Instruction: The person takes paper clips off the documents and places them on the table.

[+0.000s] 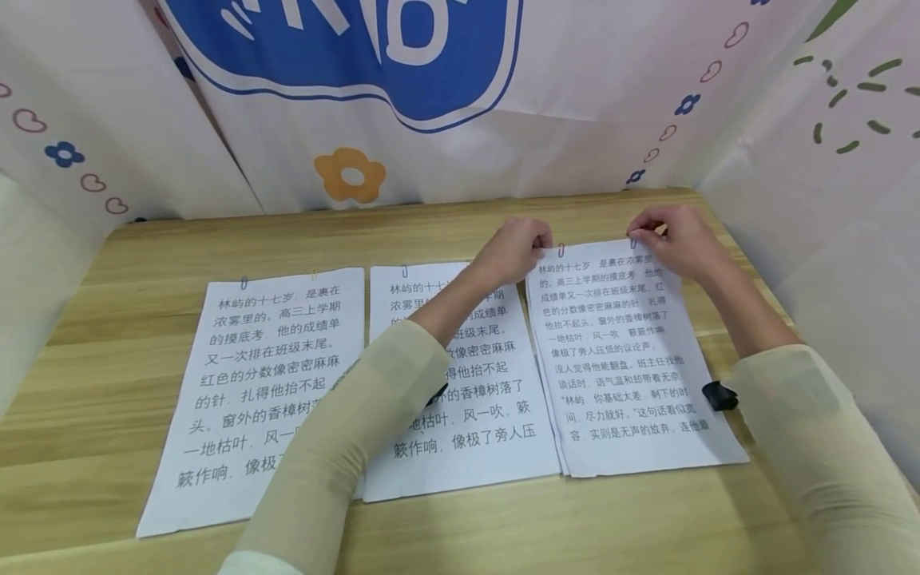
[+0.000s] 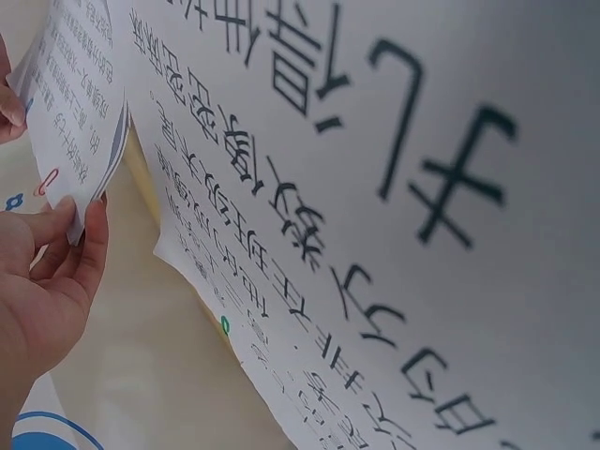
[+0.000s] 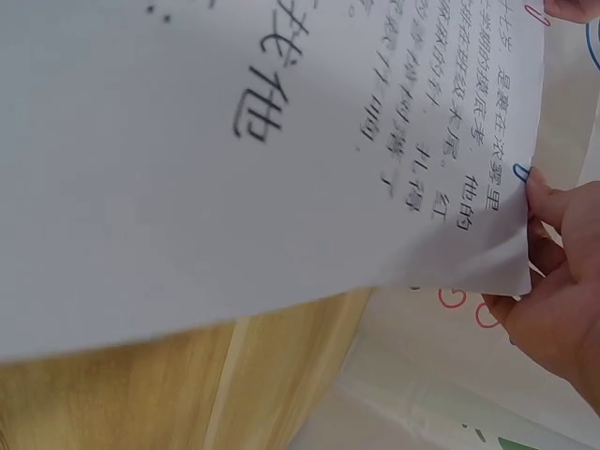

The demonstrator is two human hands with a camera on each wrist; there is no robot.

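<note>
On the right of the table in the head view lies a stack of printed sheets (image 1: 618, 367), with a red paper clip (image 1: 561, 250) and a blue paper clip (image 1: 633, 243) on its top edge. My left hand (image 1: 512, 249) pinches the stack's top left corner between thumb and fingers, beside the red clip; the left wrist view shows several sheet edges there. At the top right corner, my right hand (image 1: 679, 235) grips the paper, its thumb by the blue clip in the right wrist view. That corner bends slightly upward.
A middle stack of sheets (image 1: 467, 459) lies partly under my left forearm, a green clip (image 2: 225, 324) on its edge. Further left is another clipped stack (image 1: 244, 383). The wooden table (image 1: 86, 343) meets a printed cloth backdrop (image 1: 575, 152) behind.
</note>
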